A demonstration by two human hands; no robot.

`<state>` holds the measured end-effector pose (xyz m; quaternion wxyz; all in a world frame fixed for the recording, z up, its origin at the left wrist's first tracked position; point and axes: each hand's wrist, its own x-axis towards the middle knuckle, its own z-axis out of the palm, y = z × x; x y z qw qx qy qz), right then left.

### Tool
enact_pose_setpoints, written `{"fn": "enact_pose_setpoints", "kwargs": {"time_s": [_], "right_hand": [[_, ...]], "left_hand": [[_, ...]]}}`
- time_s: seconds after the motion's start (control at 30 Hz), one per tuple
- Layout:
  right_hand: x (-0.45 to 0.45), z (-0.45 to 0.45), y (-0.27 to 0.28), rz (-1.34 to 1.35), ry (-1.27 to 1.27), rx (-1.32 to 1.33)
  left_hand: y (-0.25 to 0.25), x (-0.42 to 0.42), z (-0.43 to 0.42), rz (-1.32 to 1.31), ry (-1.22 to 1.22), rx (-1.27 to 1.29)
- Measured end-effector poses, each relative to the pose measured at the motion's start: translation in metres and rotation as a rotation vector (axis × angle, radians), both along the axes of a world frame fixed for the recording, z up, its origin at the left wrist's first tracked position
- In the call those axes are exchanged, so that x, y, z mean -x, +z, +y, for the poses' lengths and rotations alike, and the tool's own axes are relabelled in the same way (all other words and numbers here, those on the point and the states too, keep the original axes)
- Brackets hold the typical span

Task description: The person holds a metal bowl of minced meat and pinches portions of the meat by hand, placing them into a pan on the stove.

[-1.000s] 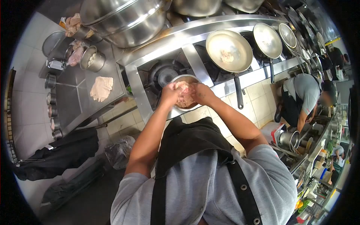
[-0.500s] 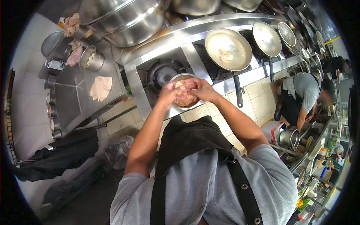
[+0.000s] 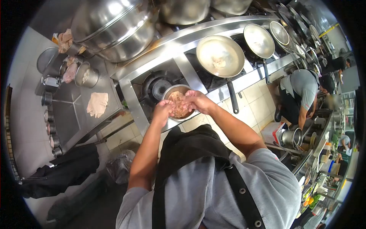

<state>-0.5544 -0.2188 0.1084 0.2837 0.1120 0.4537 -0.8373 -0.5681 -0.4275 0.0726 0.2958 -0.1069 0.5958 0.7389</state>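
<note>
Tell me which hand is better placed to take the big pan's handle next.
The right hand, I'd say: it is nearer the handle, on that side of the bowl. The left hand is at the bowl's opposite side.

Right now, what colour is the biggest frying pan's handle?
The handle is black, clearest in the head view.

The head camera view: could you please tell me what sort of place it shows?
Most likely a restaurant or other commercial kitchen: it has a long stainless-steel range with several burners, frying pans lined up on it, and a co-worker in a dark apron bending nearby.
</note>
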Motion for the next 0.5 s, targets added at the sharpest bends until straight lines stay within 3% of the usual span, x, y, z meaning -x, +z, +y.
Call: {"fn": "enact_pose_setpoints", "kwargs": {"time_s": [0.17, 0.3, 0.33, 0.37, 0.4, 0.47, 0.5], "right_hand": [[0.002, 0.003, 0.011, 0.099, 0.032, 0.085], [0.016, 0.042, 0.033, 0.094, -0.109, 0.011], [0.026, 0.059, 0.031, 0.121, -0.175, -0.170], [0.040, 0.082, 0.028, 0.271, -0.080, -0.510], [0.045, 0.095, 0.032, 0.284, -0.199, -0.775], [0.075, 0.150, -0.021, 0.684, -0.259, -1.304], [0.077, 0.156, -0.007, 0.633, -0.195, -1.517]], "left_hand": [[0.007, 0.001, 0.004, -0.016, 0.001, 0.086], [0.014, -0.002, 0.000, -0.068, 0.066, -0.075], [0.015, -0.003, -0.001, -0.077, 0.068, -0.111], [0.000, -0.002, -0.006, -0.045, 0.029, -0.127], [0.001, -0.004, -0.005, -0.046, 0.033, -0.126], [0.009, -0.009, -0.001, -0.005, 0.040, -0.083], [0.012, -0.010, 0.000, -0.009, 0.048, -0.081]]}}
